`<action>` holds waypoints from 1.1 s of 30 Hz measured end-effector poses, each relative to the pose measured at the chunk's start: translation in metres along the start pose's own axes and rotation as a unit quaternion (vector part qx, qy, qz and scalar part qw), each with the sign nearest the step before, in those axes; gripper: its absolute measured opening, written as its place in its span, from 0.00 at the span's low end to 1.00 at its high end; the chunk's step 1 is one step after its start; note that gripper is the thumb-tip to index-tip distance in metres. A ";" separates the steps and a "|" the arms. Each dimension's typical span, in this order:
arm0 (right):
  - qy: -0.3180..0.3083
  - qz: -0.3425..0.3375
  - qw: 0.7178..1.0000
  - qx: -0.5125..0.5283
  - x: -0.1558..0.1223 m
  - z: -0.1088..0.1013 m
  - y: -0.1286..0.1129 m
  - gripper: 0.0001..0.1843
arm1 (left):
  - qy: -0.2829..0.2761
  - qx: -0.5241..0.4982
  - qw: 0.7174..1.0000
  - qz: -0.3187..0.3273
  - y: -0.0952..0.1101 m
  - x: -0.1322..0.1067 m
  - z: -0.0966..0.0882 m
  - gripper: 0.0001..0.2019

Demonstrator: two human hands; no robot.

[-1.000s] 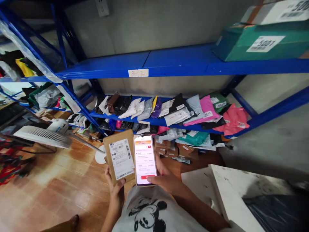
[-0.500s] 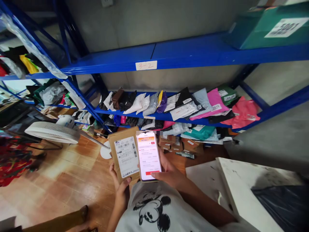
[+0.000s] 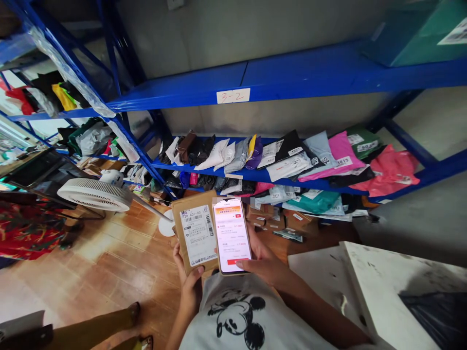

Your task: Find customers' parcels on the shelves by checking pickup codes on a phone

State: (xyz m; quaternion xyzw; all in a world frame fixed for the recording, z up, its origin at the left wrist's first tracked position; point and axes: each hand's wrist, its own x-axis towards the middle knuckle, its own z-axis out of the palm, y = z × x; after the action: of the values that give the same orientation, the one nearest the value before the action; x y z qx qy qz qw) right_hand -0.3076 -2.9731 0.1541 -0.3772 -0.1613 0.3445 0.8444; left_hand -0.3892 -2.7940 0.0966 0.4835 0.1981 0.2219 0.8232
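Note:
My left hand grips a flat brown cardboard parcel by its lower left corner, thumb on the front. A white printed shipping label with barcodes faces up from it. In my right hand is a smartphone, its lit screen showing a list and a red button at the bottom. The right thumb lies over that button. The phone overlaps the right edge of the parcel, and both are held side by side in front of my printed shirt.
A blue rack marked 3-2 holds rows of labelled bags; cardboard boxes lie beneath. A standing fan is at left, another person's legs lower left. A white table stands at right, a green box upper right.
The view has shifted left, so the rack, fan, parcel and phone all appear further right. More of the other person's legs shows at lower left. Both hands keep their hold.

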 end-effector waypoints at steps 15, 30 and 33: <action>-0.006 0.000 1.000 -0.001 0.008 0.001 -0.007 0.48 | 0.026 -0.012 0.999 -0.029 0.002 0.007 0.001 0.35; -0.007 -0.003 1.000 0.002 0.020 -0.005 -0.010 0.49 | 0.035 -0.018 0.999 -0.026 0.000 0.017 0.003 0.37; -0.011 0.005 1.000 -0.001 0.021 -0.008 -0.010 0.49 | 0.039 -0.017 0.999 -0.026 0.001 0.017 0.005 0.38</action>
State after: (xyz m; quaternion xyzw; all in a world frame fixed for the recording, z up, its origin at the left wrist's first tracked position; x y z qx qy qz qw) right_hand -0.2837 -2.9669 0.1562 -0.3754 -0.1691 0.3528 0.8402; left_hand -0.3724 -2.7873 0.0980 0.4550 0.2389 0.2223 0.8285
